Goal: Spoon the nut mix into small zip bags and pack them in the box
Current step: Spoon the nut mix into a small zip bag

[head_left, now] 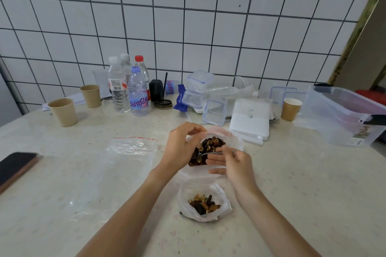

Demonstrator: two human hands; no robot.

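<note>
The left hand [183,144] pinches the rim of the big nut bag [211,148] and lifts it, which looks meant to keep the mouth wide and the sides from slumping; the right hand [234,165] grips the handle of a metal spoon [205,154] between thumb and forefinger, its other fingers loosely extended, the bowl dipped into the nut mix [208,146] inside that bag; the low angle suggests a scoop being loaded rather than tipped out. Just nearer the person, a small zip bag [205,202] sits with its mouth spread upward and a little mix already in it, close enough that a full spoon need travel only a short way; I judge it part filled. A flat empty zip bag [131,150] with a red strip lies to the left, likely next in line.

The table [62,204] is pale and speckled; the large clear box [342,115] stands at the far right, well apart from the bags; clear lidded containers [198,89], water bottles [129,87], paper cups [64,111] and a dark phone [16,165] ring the edges; behind rises a white tiled wall [188,16] with dark grout.
</note>
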